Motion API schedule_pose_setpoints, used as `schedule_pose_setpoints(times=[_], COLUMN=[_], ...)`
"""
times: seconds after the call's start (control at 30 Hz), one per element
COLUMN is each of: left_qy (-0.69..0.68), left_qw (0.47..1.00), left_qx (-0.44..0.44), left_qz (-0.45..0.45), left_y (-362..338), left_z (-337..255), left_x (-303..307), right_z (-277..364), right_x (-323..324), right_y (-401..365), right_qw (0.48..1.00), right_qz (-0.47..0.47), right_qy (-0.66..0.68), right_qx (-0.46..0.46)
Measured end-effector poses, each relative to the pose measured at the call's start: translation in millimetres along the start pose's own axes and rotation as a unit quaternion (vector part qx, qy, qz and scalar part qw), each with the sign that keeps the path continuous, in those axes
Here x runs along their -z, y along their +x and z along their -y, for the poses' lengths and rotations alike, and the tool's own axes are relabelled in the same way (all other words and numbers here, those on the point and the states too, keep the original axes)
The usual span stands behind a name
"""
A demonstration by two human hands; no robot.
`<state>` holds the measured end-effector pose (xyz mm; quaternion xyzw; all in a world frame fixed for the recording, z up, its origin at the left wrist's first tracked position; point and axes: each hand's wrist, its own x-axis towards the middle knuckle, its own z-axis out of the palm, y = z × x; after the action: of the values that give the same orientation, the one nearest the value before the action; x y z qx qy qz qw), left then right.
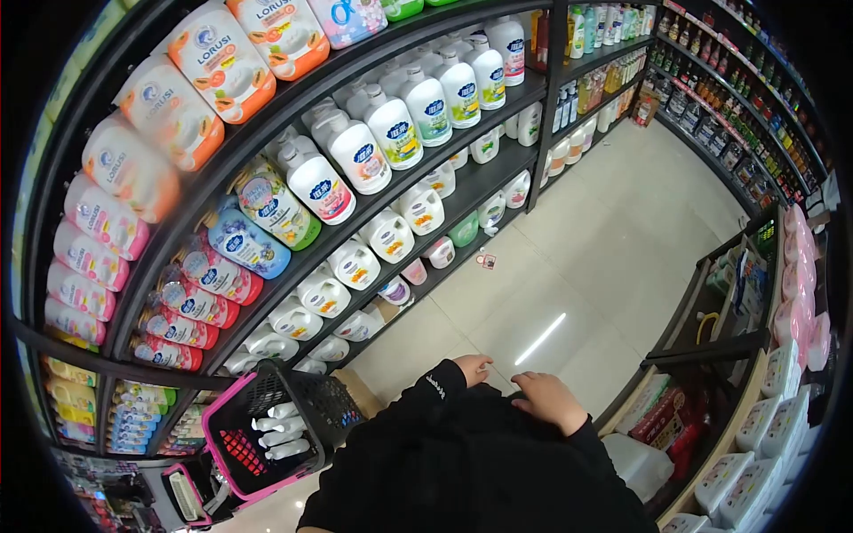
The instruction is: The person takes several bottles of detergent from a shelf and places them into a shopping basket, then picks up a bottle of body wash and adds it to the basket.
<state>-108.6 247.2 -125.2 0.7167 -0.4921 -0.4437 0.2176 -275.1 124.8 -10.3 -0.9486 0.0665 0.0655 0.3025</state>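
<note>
My left hand [474, 369] is in front of my body, its fingers loosely extended and nothing visible in them. Close by on the right, my right hand [548, 400] has its fingers apart and holds nothing. The two hands do not touch each other or any goods. To my left stands a black basket cart with a pink rim [213, 435]. Several white bottles [283, 431] lie in its basket. White jugs with orange labels [355, 264] line the lower shelf ahead of my left hand.
Shelves on the left hold pump bottles [362, 153] and large LORUSI bottles [222, 60]. Tiled floor [577, 240] runs down the aisle. On the right, a low shelf carries white packs [755, 422] and pink packs [797, 271]. A red box [662, 419] sits underneath.
</note>
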Motion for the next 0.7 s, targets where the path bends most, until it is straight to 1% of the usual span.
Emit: schedule_pose_setpoints(times=[0.1, 0.17, 0.27, 0.37, 0.5, 0.57, 0.7], left_qy=[-0.019, -0.062, -0.054, -0.076, -0.079, -0.107, -0.121], left_qw=[1.000, 0.997, 0.998, 0.995, 0.992, 0.986, 0.979], left_qx=[0.024, 0.027, 0.029, 0.037, 0.055, 0.084, 0.099], left_qz=[-0.003, -0.028, -0.028, -0.049, -0.082, -0.093, -0.129], left_y=[5.2, 10.4, 27.7, 50.8, 86.9, 105.3, 138.3], left_z=[2.8, 2.6, 4.6, 7.3, 1.2, -2.9, -16.0], left_x=[15.8, 22.0, 29.8, 33.0, 50.2, 58.7, 75.3], right_z=[-6.9, -14.5, -27.7, -49.4, -83.4, -103.3, -142.5], right_x=[8.1, 17.1, 31.2, 44.5, 69.7, 83.4, 113.6], right_y=[15.3, 26.2, 39.3, 58.7, 92.0, 108.5, 140.4], right_qw=[1.000, 1.000, 0.999, 0.999, 0.996, 0.992, 0.987], right_qz=[0.012, 0.025, 0.043, 0.029, 0.066, 0.079, 0.097], right_qy=[0.006, 0.015, 0.017, 0.021, 0.019, 0.002, -0.019], right_qx=[-0.004, -0.002, -0.015, 0.018, 0.058, 0.096, 0.125])
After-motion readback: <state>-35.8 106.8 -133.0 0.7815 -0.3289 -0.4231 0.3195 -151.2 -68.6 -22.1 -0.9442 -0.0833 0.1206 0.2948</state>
